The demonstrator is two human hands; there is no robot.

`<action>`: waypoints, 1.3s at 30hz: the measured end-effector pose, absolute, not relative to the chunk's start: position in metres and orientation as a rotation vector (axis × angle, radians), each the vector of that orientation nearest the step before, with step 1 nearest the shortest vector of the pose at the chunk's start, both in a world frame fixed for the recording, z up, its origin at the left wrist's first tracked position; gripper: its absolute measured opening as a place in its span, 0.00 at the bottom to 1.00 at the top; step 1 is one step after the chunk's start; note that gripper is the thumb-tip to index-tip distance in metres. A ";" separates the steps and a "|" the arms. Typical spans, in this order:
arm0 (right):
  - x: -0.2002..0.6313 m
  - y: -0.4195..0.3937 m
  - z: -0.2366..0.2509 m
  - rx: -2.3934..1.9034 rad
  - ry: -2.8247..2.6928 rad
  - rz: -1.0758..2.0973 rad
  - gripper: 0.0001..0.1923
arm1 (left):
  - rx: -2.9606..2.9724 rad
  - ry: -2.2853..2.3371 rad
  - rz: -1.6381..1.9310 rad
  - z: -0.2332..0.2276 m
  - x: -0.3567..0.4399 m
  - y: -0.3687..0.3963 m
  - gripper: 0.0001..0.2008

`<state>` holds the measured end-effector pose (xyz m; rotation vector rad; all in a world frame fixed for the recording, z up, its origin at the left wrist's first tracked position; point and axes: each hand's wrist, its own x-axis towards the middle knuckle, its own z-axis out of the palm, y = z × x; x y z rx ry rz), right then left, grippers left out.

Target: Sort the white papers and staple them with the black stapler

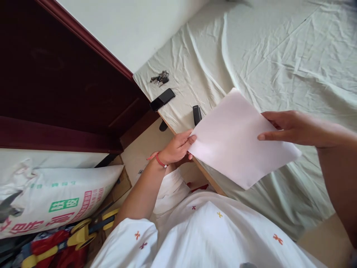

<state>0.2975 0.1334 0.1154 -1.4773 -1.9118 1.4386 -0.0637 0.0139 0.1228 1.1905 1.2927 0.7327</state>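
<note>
White sheet of paper (pixel 237 139), held flat above the edge of a bed covered by a wrinkled pale green bedsheet (pixel 279 56). Head view: left hand (pixel 175 149), wearing a red wrist cord (pixel 159 160), pinches the sheet's near-left corner between thumb and fingers; right hand (pixel 290 128) grips the right edge, thumb on top, fingers nearly straight. Beyond the paper lie a black stapler (pixel 196 114), a black phone (pixel 162 99) and keys (pixel 160 77).
</note>
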 end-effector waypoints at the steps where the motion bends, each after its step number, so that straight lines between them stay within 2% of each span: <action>1: 0.293 0.137 0.120 -1.473 -2.050 1.515 0.28 | 1.177 1.276 0.704 0.126 -0.063 0.018 0.23; 3: 0.285 0.141 0.123 -1.471 -2.107 1.693 0.30 | 1.161 1.257 0.668 0.129 -0.062 0.024 0.23; 7: 0.272 0.136 0.108 -1.443 -1.636 1.961 0.30 | 1.122 1.293 0.792 0.121 -0.063 0.032 0.23; 11: 0.256 0.120 0.079 -1.413 -1.139 2.024 0.22 | 0.894 1.353 1.216 0.084 -0.054 0.023 0.24; 14: 0.243 0.106 0.057 -1.364 -0.951 2.003 0.20 | 0.759 1.321 1.242 0.051 -0.037 0.007 0.25; 21: 0.244 0.103 0.031 -1.260 -1.145 2.073 0.21 | 0.542 1.377 1.408 0.011 -0.003 -0.014 0.29; 27: 0.251 0.125 0.026 -1.165 -1.342 2.154 0.26 | 0.735 1.479 1.359 -0.003 -0.006 -0.025 0.26; 33: 0.246 0.117 0.013 -1.223 -1.376 2.074 0.24 | 0.655 1.300 1.399 0.008 -0.015 -0.014 0.29; 39: 0.256 0.118 0.019 -1.174 -1.380 2.206 0.23 | 0.712 0.982 1.555 0.025 -0.029 0.035 0.34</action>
